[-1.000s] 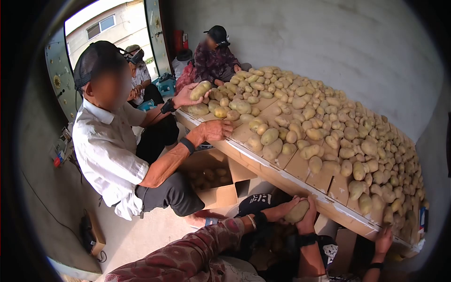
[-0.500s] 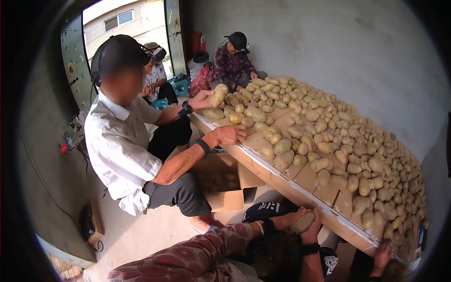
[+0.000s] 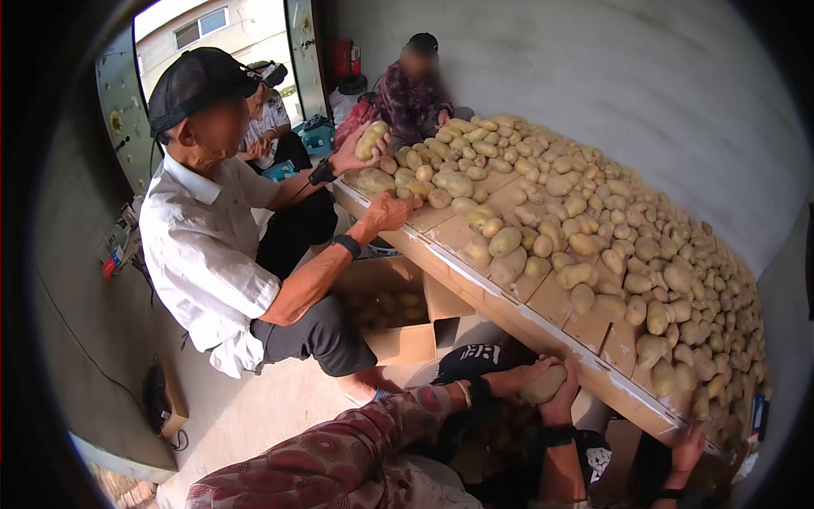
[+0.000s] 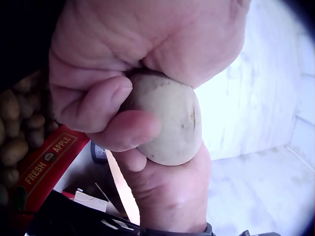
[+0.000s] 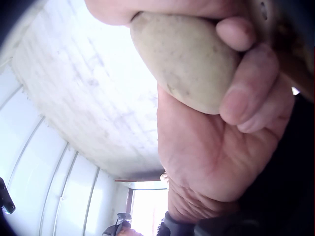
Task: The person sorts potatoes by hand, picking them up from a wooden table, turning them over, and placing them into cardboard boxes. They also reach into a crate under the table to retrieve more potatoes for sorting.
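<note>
In the head view, a potato [image 3: 543, 384] is held between both hands below the near edge of the slatted table [image 3: 475, 293]. My left hand [image 3: 519, 378], below a patterned sleeve, grips it from the left, and my right hand [image 3: 560, 400] grips its other side. The left wrist view shows the pale, marked skin of the potato [image 4: 172, 118] with curled fingers around it and my left hand [image 4: 147, 39] above. Seen from the right wrist, the potato [image 5: 184, 61] sits between the two palms, partly covered by fingers.
Many potatoes [image 3: 610, 225] are heaped on the table. A person in a white shirt [image 3: 208, 237] holds a potato on the left; two people sit farther back. Another hand [image 3: 688, 448] is at the table's right edge. A cardboard box [image 3: 403, 343] and a red-edged box [image 4: 51, 160] contain potatoes.
The white-shirted person's lower hand has moved left along the table edge, toward the potatoes there. The far person's head has lifted. Both my hands still grip the potato.
</note>
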{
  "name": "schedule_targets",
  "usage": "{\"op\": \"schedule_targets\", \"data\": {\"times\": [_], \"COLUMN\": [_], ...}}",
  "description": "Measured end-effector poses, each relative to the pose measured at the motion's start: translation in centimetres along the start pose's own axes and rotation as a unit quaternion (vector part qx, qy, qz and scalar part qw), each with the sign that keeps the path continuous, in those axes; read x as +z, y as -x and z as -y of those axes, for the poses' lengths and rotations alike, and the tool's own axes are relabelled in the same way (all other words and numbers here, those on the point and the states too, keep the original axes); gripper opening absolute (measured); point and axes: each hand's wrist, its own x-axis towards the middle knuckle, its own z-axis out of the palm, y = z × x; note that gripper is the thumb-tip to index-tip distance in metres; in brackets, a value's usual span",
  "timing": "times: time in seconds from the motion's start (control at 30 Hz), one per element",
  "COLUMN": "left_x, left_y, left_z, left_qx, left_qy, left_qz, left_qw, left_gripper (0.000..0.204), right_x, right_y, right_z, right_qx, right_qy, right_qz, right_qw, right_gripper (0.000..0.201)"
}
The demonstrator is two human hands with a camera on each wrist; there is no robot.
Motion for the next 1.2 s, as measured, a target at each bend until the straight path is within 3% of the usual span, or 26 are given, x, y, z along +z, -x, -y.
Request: {"op": "schedule_targets", "data": {"times": [0.07,0.1,0.13,0.17,0.2,0.23,0.43,0.47,0.53,0.57,0.6,0.63,0.67,0.7,0.73,0.8,0.87,0.93,0.97,1.03,1.2], "left_x": [0.8,0.9,0.9,0.6,0.3,-0.2,0.2,0.1,-0.9,0.0,0.4,0.8,0.9,0.8,0.7,0.5,0.4,0.6,0.4,0.3,-0.4], "left_y": [0.0,-1.3,-2.6,-2.3,-2.2,-0.2,-1.7,-2.9,-3.1,-1.4,-0.8,-0.2,-0.2,0.0,0.1,0.0,-0.3,-0.5,-0.7,-0.7,-1.0], "left_z": [-0.4,1.7,3.7,3.2,2.9,-0.3,1.8,3.0,4.1,1.8,1.0,0.3,0.1,-0.1,-0.3,-0.6,-0.5,0.4,0.7,0.7,0.3], "left_qx": [-0.013,0.232,0.436,0.327,0.201,-0.028,0.013,0.117,0.215,0.136,0.098,0.058,0.05,0.041,0.041,0.011,0.027,0.04,0.035,0.025,-0.017], "left_qy": [-0.009,-0.139,-0.281,-0.217,-0.157,-0.022,0.002,-0.067,-0.135,-0.066,-0.027,0.011,0.022,0.033,0.036,0.074,0.069,0.069,0.06,0.052,0.147], "left_qz": [-0.056,-0.106,-0.227,-0.152,-0.098,0.017,-0.022,-0.043,-0.086,-0.059,-0.042,-0.029,-0.033,-0.039,-0.042,-0.016,-0.038,-0.055,-0.057,-0.055,-0.015], "left_qw": [0.998,0.957,0.824,0.907,0.962,0.999,1.0,0.99,0.963,0.987,0.994,0.998,0.998,0.998,0.998,0.997,0.997,0.995,0.996,0.997,0.989], "left_gripper": [0.055,0.053,0.05,0.053,0.056,0.062,0.055,0.055,0.055,0.056,0.057,0.057,0.057,0.057,0.057,0.053,0.053,0.052,0.052,0.052,0.058], "right_x": [1.0,1.3,1.3,0.7,0.2,-0.3,-0.5,-0.8,1.4,2.9,4.7,7.3,9.8,11.7,12.9,15.0,13.5,12.0,12.6,13.8,12.7], "right_y": [-1.6,-2.2,-2.0,-1.3,-0.4,0.6,0.1,0.0,-1.4,-2.2,-2.9,-3.5,-3.8,-3.8,-3.6,-3.1,-3.3,-2.7,-3.0,-3.6,-3.3], "right_z": [0.7,1.1,1.3,1.8,1.8,2.5,8.9,9.9,14.1,17.4,22.4,29.1,35.6,40.1,43.2,46.8,47.2,47.0,47.1,47.7,48.5], "right_qx": [-0.01,-0.013,-0.011,-0.009,-0.006,-0.002,-0.03,-0.024,0.001,0.036,0.094,0.16,0.207,0.233,0.25,0.27,0.271,0.277,0.278,0.266,0.277], "right_qy": [-0.001,-0.001,0.004,0.01,0.019,0.027,0.052,0.028,-0.086,-0.19,-0.347,-0.546,-0.695,-0.769,-0.804,-0.83,-0.815,-0.781,-0.781,-0.831,-0.834], "right_qz": [-0.004,-0.01,-0.02,-0.026,-0.032,-0.038,-0.098,-0.092,-0.052,-0.025,0.011,0.048,0.088,0.119,0.144,0.175,0.178,0.176,0.177,0.159,0.151], "right_qw": [1.0,1.0,1.0,1.0,0.999,0.999,0.993,0.995,0.995,0.981,0.933,0.821,0.683,0.584,0.52,0.455,0.48,0.531,0.53,0.462,0.453], "right_gripper": [0.029,0.029,0.028,0.027,0.027,0.026,0.022,0.021,0.02,0.019,0.019,0.019,0.02,0.02,0.021,0.023,0.026,0.032,0.032,0.032,0.03]}}
